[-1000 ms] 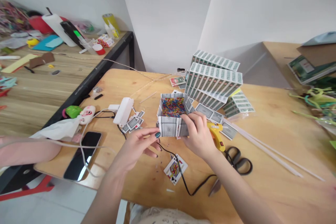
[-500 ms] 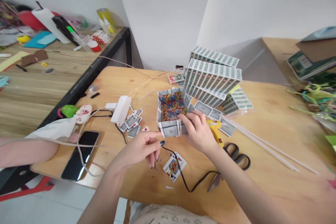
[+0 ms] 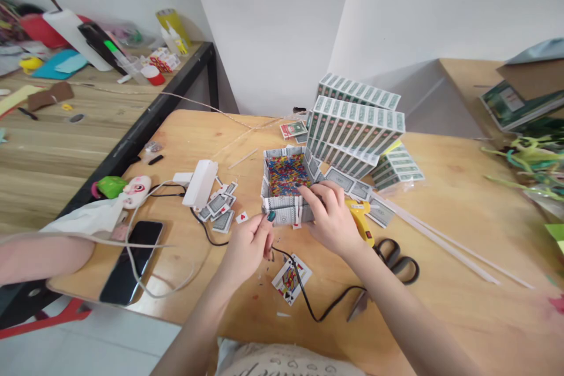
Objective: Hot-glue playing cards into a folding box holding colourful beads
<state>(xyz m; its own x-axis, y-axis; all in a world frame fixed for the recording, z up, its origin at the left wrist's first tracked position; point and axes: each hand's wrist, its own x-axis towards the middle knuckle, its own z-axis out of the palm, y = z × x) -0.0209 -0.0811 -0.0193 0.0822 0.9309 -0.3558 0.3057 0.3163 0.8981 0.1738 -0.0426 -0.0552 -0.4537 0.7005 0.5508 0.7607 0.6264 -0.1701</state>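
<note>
A small open box made of playing cards, grey-patterned on its walls, stands at the middle of the table. Its inner floor carries a red, blue and yellow pattern. My left hand is closed at the box's near left corner, thumb up with a dark teal nail, fingertips pinching the edge. Over the near right side, my right hand grips the wall, with its index finger reaching over the rim. A yellow glue gun lies just right of my right hand, partly covered by it. Below the box is a face card crossed by a black cord.
Black-handled scissors lie beside my right forearm. Stacked card packs rise behind the box. Clear glue sticks lie to the right. At left are a white power strip, cut cards, a phone and another person's arm.
My left hand has gone from a pointing index finger at the box's lower corner to a thumb-up pinch there. The right hand keeps its hold, its index finger shifted slightly.
</note>
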